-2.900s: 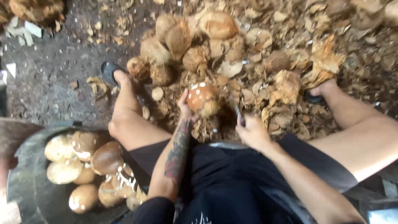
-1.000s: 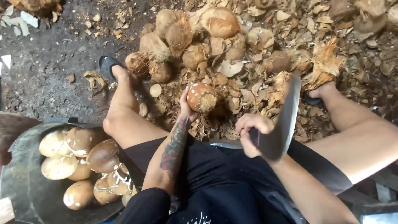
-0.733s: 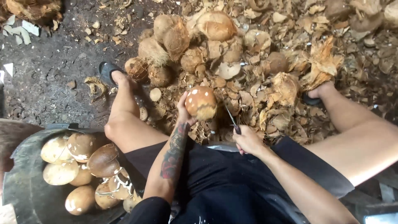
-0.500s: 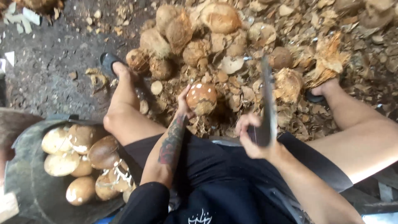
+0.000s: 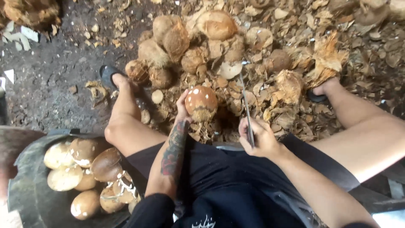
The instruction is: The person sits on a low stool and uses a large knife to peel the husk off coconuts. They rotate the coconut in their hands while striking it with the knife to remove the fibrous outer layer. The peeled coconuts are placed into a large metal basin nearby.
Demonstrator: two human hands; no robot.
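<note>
The ground was dark dirt, and I saw brown husk bits (image 5: 295, 46) spread all over the top and right of it. I watched from far away through the camera on the person's head.

In the middle was the coconut (image 5: 201, 102). It sat just in front of the person's knees, above the dark shorts, with the husk pile behind it. It was round and brown, with pale spots where the skin had been cut off. A tuft of rough fibre hung at its bottom edge. It looked mostly peeled to me, but not all clean.

The left hand (image 5: 184, 110) was curled around the left side of the coconut, fingers closed on it, holding it up.

The right hand (image 5: 258, 137) was wrapped tight round the handle of a long blade (image 5: 244, 99). Half a second before, the blade was lifted high and tipped to the right. Now it had come down and pointed away from the person, thin edge toward me, just right of the coconut. I could not tell if it touched the shell. I think one chop had just ended, so more skin may have come off.

Further out, a heap of unpeeled coconuts (image 5: 181, 38) lay behind. At the lower left a dark tub (image 5: 25, 198) held peeled coconuts (image 5: 84, 169). Bare feet rested on either side.
</note>
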